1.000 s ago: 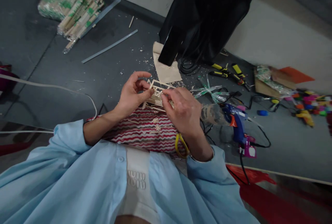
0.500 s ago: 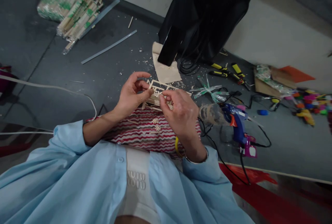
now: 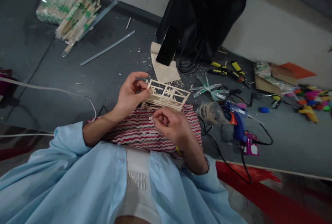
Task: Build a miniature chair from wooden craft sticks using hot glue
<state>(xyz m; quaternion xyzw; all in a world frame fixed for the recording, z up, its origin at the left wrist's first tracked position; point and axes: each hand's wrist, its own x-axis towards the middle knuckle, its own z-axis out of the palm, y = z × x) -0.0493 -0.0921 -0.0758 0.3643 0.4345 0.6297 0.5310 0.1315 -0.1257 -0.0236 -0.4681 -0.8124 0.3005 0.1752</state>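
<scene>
My left hand (image 3: 129,96) is closed on the left end of a small frame of pale wooden sticks (image 3: 178,89). A flower-shaped wooden piece (image 3: 168,92) sits within one of the frame's middle panels. Just below the frame, my right hand (image 3: 172,123) is closed in a pinch over a red-and-white striped cloth (image 3: 121,129). A tiny pale wooden piece (image 3: 150,118) shows at its fingertips; its full shape is hidden. A few thin wooden bits lie on the cloth.
A glue gun (image 3: 238,125) with cables stands at the right, beside a clear plastic bottle (image 3: 211,112). Yellow-black pliers (image 3: 220,70), a phone (image 3: 168,47) and a black bag (image 3: 199,16) lie farther back. Bundled sticks (image 3: 77,20) and a metal strip (image 3: 107,48) are at the left.
My right hand has come away from the frame, down toward the cloth, where its fingertips pinch a tiny wooden piece. The frame's panels now show. My left hand stays on the frame's left end.
</scene>
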